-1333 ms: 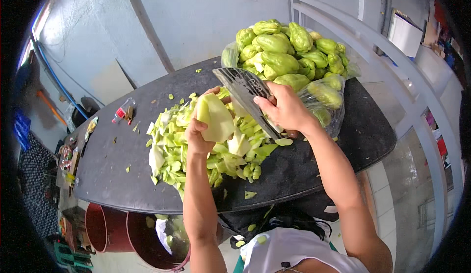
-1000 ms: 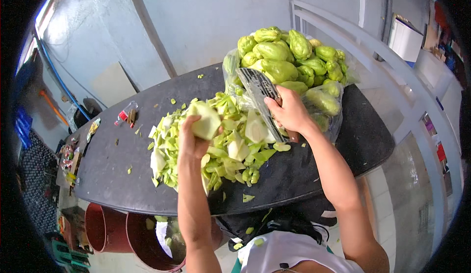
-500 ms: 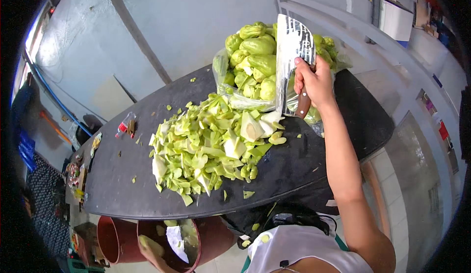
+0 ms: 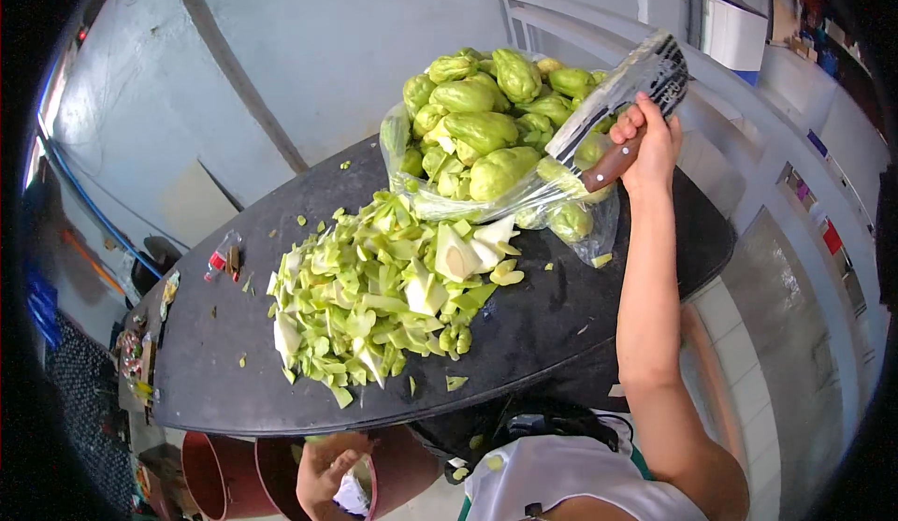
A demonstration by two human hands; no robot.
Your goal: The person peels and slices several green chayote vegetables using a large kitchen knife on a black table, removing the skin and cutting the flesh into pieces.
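Note:
My right hand [image 4: 651, 151] is closed round the brown wooden handle of a broad cleaver [image 4: 613, 100]. The blade is wet and streaked, tilted up over the right side of a clear plastic bag [image 4: 449, 205] heaped with green chayotes [image 4: 486, 119]. Down at the left, my left hand [image 4: 329, 470] is over a red bucket [image 4: 404, 470] beside the table; motion blur hides whether its fingers hold anything. A pile of cut and peeled chayote pieces [image 4: 374, 296] covers the middle of the dark table [image 4: 224, 362].
A second red bucket [image 4: 206, 474] stands further left, below the table's near edge. On the tabletop's left lies a small clear bottle with a red label [image 4: 223, 257]. A white railing [image 4: 748, 128] runs along the right, and a pale wall [image 4: 309, 44] stands behind.
My right hand has moved right with the cleaver, whose blade has swung from upright to slanting right. My left hand has risen and shifted right over the bucket.

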